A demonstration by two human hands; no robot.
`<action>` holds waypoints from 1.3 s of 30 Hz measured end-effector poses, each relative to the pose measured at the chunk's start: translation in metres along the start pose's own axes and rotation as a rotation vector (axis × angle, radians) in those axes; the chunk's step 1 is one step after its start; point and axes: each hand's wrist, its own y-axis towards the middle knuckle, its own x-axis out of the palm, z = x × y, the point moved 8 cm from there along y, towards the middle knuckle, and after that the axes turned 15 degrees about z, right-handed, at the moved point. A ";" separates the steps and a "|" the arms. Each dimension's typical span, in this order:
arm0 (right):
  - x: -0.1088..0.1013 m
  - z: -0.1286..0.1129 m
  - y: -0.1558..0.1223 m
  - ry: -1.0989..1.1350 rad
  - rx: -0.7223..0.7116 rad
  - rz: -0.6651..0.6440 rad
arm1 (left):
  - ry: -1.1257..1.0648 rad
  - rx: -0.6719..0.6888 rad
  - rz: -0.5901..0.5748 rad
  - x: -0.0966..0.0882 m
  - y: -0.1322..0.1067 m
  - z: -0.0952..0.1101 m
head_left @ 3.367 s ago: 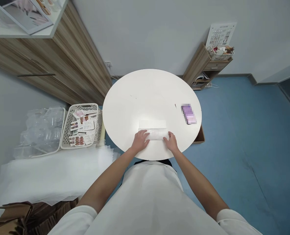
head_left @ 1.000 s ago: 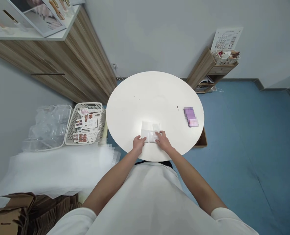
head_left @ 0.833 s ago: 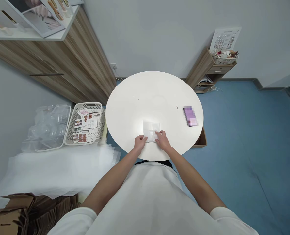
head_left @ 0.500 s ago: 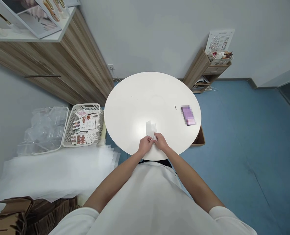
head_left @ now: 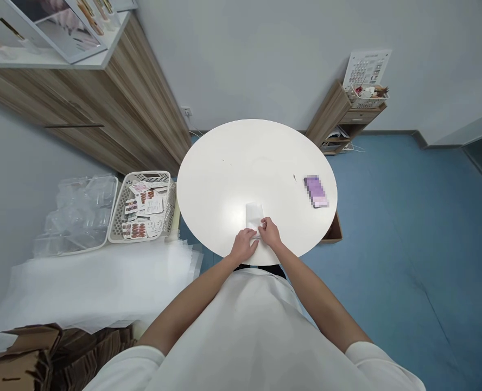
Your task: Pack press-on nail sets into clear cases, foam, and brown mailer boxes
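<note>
A small folded white packet (head_left: 254,215) lies on the round white table (head_left: 245,163) near its front edge. My left hand (head_left: 244,246) and my right hand (head_left: 269,232) meet at the packet's near end. Both have their fingers curled and pinched on that end. The packet stands lengthwise away from me, folded narrow. A purple flat object (head_left: 316,191) lies on the table to the right, apart from both hands.
A white mesh basket (head_left: 143,212) with several printed cards stands left of the table, next to clear plastic trays (head_left: 76,214). White sheets (head_left: 90,282) and brown cardboard (head_left: 25,353) lie at lower left. A wooden cabinet (head_left: 102,103) and a small shelf unit (head_left: 341,111) stand by the wall.
The packet was a wide strip held at both ends; my hands came together and folded it into a narrow piece. Both hands now pinch its near end.
</note>
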 end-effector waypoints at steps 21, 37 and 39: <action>0.003 -0.032 -0.016 -0.225 -0.651 -0.358 | -0.010 0.083 -0.180 0.001 0.028 -0.009; -0.019 -0.028 -0.012 -0.095 -0.417 -0.608 | -0.104 -0.230 -0.125 0.004 0.010 -0.010; -0.016 -0.029 0.002 -0.067 -0.359 -0.569 | -0.097 -0.360 -0.078 0.003 0.016 -0.020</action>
